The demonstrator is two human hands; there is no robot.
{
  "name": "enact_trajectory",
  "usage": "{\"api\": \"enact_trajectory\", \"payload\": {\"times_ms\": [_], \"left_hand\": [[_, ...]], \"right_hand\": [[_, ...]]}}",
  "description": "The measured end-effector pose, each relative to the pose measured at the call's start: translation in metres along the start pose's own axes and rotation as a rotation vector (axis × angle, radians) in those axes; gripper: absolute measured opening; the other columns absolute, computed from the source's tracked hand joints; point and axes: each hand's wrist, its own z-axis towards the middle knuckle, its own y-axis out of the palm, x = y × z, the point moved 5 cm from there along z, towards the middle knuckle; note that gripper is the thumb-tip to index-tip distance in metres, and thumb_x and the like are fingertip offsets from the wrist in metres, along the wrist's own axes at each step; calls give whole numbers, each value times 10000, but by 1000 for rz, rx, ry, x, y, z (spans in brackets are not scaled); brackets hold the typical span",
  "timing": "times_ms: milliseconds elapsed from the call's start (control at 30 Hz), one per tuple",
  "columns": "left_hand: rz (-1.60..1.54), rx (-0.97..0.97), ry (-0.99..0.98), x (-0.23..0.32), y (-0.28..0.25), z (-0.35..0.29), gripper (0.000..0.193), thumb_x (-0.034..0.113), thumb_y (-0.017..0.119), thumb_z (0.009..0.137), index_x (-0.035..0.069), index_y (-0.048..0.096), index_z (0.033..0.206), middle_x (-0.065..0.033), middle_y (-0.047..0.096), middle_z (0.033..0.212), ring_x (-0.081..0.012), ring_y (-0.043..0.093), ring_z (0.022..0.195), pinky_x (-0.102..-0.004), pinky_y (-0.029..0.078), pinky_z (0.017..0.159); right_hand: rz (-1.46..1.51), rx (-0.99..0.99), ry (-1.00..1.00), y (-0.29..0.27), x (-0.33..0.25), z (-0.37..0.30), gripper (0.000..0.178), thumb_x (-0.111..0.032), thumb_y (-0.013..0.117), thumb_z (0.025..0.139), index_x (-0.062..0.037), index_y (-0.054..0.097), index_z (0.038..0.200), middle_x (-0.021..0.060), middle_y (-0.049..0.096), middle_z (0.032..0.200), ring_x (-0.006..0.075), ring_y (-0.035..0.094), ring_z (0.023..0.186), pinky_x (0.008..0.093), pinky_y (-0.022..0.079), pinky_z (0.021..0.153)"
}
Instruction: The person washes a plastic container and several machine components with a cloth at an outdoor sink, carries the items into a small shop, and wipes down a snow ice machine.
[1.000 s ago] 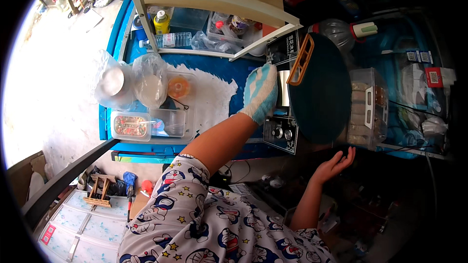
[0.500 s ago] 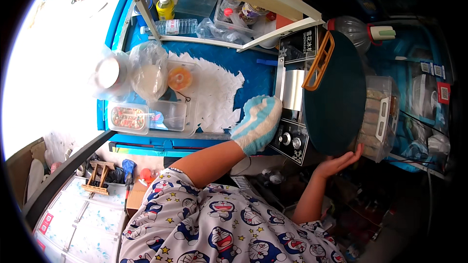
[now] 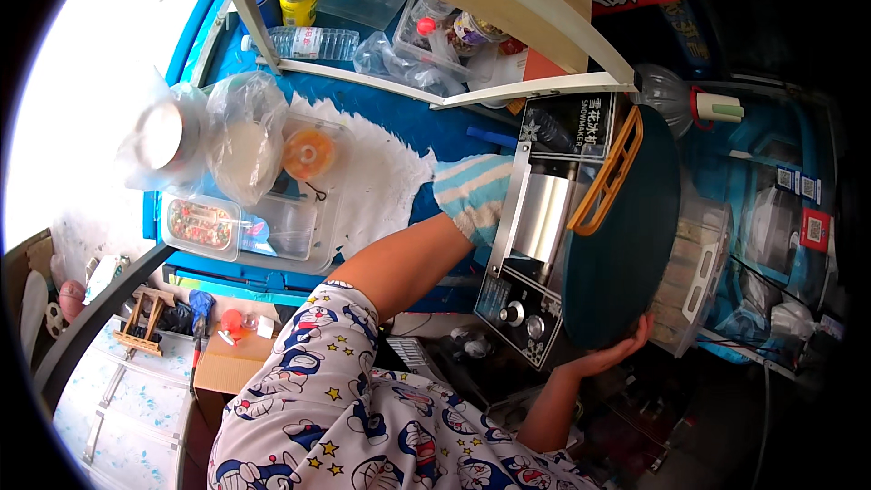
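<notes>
My left hand, in a light-blue and white striped knit glove, reaches against the left side of a black-and-silver machine. The machine has a shiny metal panel and two round knobs. The glove's fingers are hidden behind the machine's edge. A large dark-green disc covers the machine's right part, with an orange slotted handle-like piece on it. Bare and cupped, my right hand touches the disc's near rim. Its fingers lie stretched along that rim; the thumb is mostly hidden.
A clear tray on the blue counter holds a lidded food box, bagged tubs and an orange-topped cup. A metal-framed shelf stands at the back. Right of the disc is a clear bin. A cardboard box sits lower left.
My gloved left hand has gone from the machine's front left corner to farther back along its side. The right hand has come up against the disc's rim. The view has shifted.
</notes>
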Motion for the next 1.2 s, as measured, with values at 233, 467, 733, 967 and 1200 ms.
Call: {"api": "enact_trajectory", "payload": {"times_ms": [233, 467, 733, 967, 1200], "left_hand": [[622, -126, -149, -91, 55, 44, 330, 213, 531, 844, 19, 510, 1110, -114, 588, 948, -179, 606, 693, -253, 534, 604], [636, -192, -158, -121, 73, 45, 368, 204, 580, 805, 16, 513, 1114, -119, 586, 964, -199, 611, 704, -261, 535, 619], [240, -272, 108, -32, 6, -11, 419, 194, 636, 761, 12, 517, 1119, -125, 583, 982, -222, 617, 716, -270, 536, 635], [823, -165, 389, 88, -27, -43, 456, 180, 693, 703, 9, 539, 1097, -134, 585, 984, -246, 621, 720, -284, 531, 641], [474, 145, 57, 41, -36, -16, 201, 157, 635, 747, 25, 609, 896, -91, 624, 784, -188, 623, 679, -281, 509, 581]], "right_hand": [[104, 5, 34, -3, 20, -3, 390, -334, 308, 925, -36, 465, 1122, 128, 351, 1324, 253, 350, 1213, 387, 272, 1034], [96, -8, 13, -1, 19, -2, 283, -232, 395, 897, -69, 471, 1116, 91, 358, 1325, 245, 367, 1203, 369, 292, 1024], [-26, -15, -11, -1, 7, -1, 490, -357, 204, 935, 25, 469, 1089, 193, 342, 1304, 288, 349, 1209, 431, 276, 1013], [-113, -45, -67, 2, -4, -1, 457, -328, 212, 925, 5, 469, 1104, 180, 372, 1279, 289, 356, 1202, 431, 273, 1013], [-70, -73, -42, 4, -2, 9, 464, -347, 192, 929, -6, 475, 1069, 193, 354, 1277, 299, 366, 1172, 445, 288, 979]]}}
